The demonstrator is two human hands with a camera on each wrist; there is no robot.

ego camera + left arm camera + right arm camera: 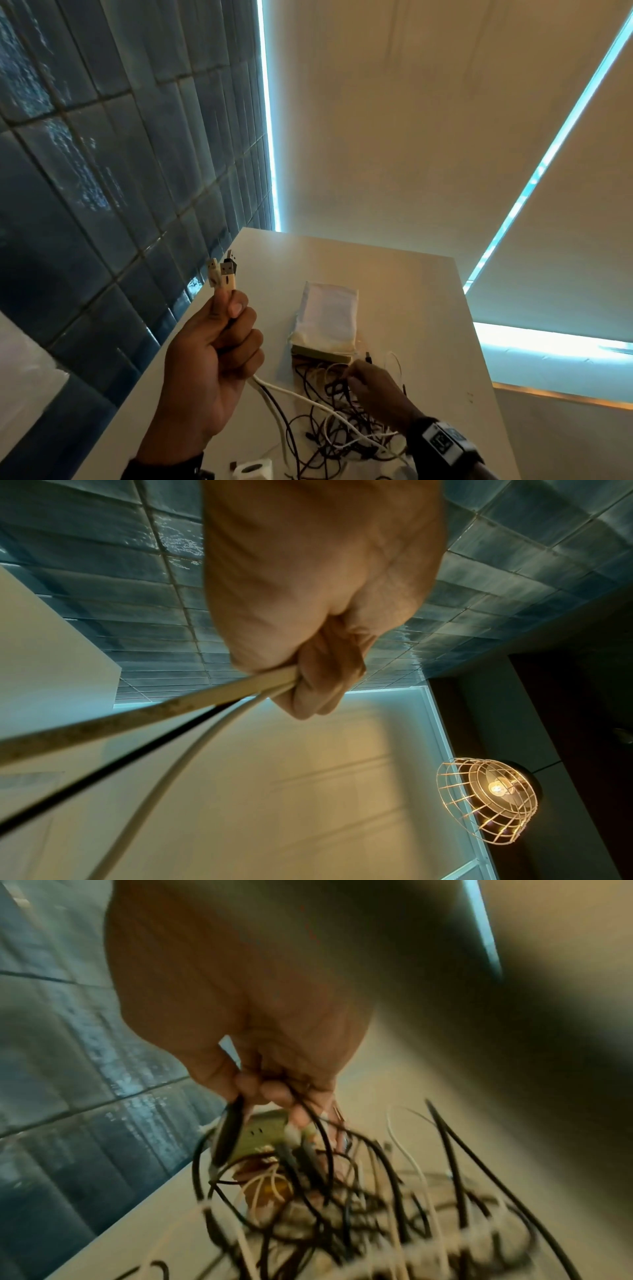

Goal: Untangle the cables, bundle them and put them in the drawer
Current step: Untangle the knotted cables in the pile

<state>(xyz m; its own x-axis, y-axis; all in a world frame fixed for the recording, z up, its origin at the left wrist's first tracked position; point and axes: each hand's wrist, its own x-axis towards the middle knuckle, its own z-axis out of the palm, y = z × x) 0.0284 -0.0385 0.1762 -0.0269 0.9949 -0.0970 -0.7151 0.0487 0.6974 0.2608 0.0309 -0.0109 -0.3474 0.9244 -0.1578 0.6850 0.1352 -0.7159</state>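
Observation:
My left hand is raised above the table's left edge and grips several cables; their USB plugs stick up out of the fist. The white and black cables run down from that fist toward the tangle. A tangled heap of black and white cables lies on the white table. My right hand reaches into the heap's far side; its fingertips pinch a thin black cable. The right wrist view is blurred.
A stack of flat things under a white cloth pouch lies just beyond the heap. A white plug adapter sits at the table's near edge. Blue tiled wall runs along the left. A wire-cage lamp hangs overhead.

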